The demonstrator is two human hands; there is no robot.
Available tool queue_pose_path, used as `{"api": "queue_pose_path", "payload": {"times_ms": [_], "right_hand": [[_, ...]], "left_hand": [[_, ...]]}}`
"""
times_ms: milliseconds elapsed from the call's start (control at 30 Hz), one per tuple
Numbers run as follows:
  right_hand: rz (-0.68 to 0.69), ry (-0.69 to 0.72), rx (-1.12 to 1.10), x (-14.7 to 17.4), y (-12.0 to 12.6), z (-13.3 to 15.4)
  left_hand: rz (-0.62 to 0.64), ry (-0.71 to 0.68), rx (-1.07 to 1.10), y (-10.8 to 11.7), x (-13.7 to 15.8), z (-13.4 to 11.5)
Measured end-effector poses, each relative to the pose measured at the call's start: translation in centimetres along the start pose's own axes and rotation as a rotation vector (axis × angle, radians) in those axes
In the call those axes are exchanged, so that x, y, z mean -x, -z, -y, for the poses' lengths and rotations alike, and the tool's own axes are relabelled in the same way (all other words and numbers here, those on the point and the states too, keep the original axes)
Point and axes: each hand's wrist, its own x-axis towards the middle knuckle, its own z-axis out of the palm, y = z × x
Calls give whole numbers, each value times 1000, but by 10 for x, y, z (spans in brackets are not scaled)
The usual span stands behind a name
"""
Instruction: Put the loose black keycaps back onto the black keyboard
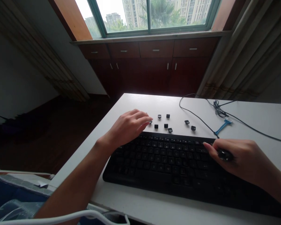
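Note:
A black keyboard (pixel 159 156) lies on the white table, with a few gaps among its lower keys. Past its back edge, my left hand (pixel 131 123) has thumb and forefinger closed on a small dark keycap (pixel 150 122), mostly covered by the fingertips. Several loose black keycaps (pixel 166 125) are scattered just right of that hand. My right hand (pixel 239 154) is wrapped round a tool with a rounded, glossy black handle (pixel 225 155), over the keyboard's right part. The tool's working end is hidden by the hand.
A blue brush (pixel 223 126) lies behind the keyboard on the right, beside a bundled black cable (pixel 219 109). The white table (pixel 135 104) ends on the left, where a chair with blue fabric (pixel 14 190) stands. Dark red cabinets (pixel 145 75) sit under the window.

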Motion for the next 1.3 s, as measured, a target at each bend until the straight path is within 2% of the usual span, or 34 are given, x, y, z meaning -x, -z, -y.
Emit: {"api": "queue_pose_path", "payload": {"times_ms": [233, 367, 467, 600, 733, 867, 1067, 1300], "right_hand": [[8, -16, 17, 1, -1, -3], [6, -32, 30, 2, -2, -5], [7, -31, 26, 1, -2, -4], [-45, -101, -16, -2, 3, -1], [-190, -240, 25, -6, 10, -4], [-254, -241, 108, -7, 14, -12], [-292, -257, 162, -8, 14, -19], [-284, -315, 148, -12, 20, -20]], "left_hand": [[-19, 31, -14, -1, 0, -2], [-117, 189, -106, 6, 4, 8], [-122, 269, -168, 6, 6, 15], [-106, 243, -85, -1, 5, 11], [-95, 166, 82, -5, -2, -2], [-12, 108, 189, -5, -20, -13], [245, 44, 108, -19, -55, -16], [271, 5, 128, -37, -68, -3]]}}
